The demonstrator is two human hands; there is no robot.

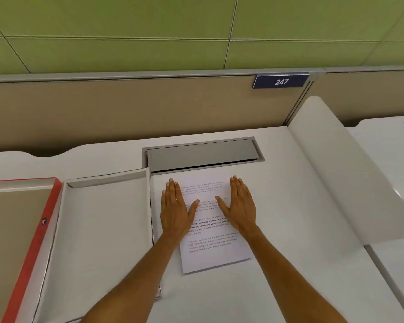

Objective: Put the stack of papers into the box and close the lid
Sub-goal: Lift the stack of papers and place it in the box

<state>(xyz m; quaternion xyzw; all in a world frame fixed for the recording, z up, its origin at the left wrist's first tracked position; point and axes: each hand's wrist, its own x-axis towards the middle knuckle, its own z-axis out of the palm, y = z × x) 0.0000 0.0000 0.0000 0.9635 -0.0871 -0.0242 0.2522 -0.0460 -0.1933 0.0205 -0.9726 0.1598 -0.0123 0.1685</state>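
Note:
A stack of printed white papers (216, 250) lies flat on the white desk, right of centre. My left hand (175, 209) rests palm down on the stack's left side, fingers straight and thumb spread. My right hand (239, 206) lies flat on its right side in the same way. Neither hand grips anything. Directly left of the papers sits an open, shallow white box (98, 229) with nothing inside. Its lid (16, 224), with a red rim and tan inside, lies upturned at the far left.
A grey metal cable hatch (203, 152) is set into the desk (289, 229) just behind the papers. A beige partition (126, 108) with a "247" sign (281, 81) closes the back. A white curved divider (350, 173) rises along the right side.

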